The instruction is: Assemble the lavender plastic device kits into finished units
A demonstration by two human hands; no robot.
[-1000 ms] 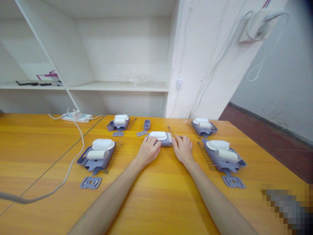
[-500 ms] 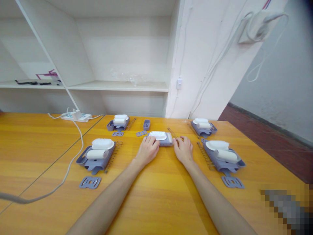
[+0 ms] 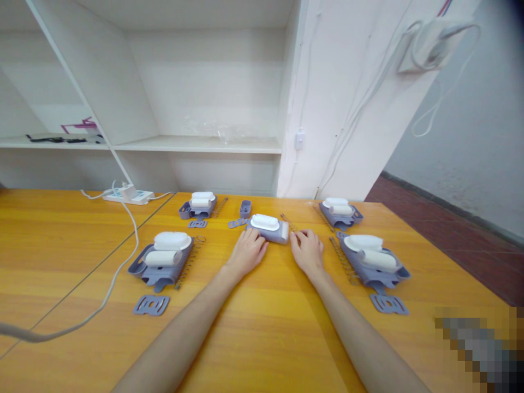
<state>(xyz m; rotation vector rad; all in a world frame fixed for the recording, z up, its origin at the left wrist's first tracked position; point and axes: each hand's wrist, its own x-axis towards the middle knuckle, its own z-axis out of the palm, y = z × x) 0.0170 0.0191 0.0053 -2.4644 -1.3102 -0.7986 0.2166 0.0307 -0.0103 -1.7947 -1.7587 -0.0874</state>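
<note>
A grey-purple tray (image 3: 275, 234) with a white brush (image 3: 265, 221) on top lies at mid-table, slightly askew. My left hand (image 3: 246, 253) rests on the table with its fingers stretched out, fingertips at the tray's near left edge. My right hand (image 3: 307, 251) lies flat just right of the tray's end, fingers apart, beside a coiled spring (image 3: 288, 220). Neither hand is wrapped around anything.
Similar tray sets with white parts stand at near left (image 3: 162, 261), far left (image 3: 198, 204), far right (image 3: 340, 212) and near right (image 3: 374, 257), each with a spring alongside. Flat purple plates (image 3: 151, 304) (image 3: 388, 304), a small purple box (image 3: 245, 207), and a power strip (image 3: 129, 195) with its cable lie about.
Both hands have drawn back a little from the sides of the middle tray. The tray has shifted slightly away from me and turned a bit.
</note>
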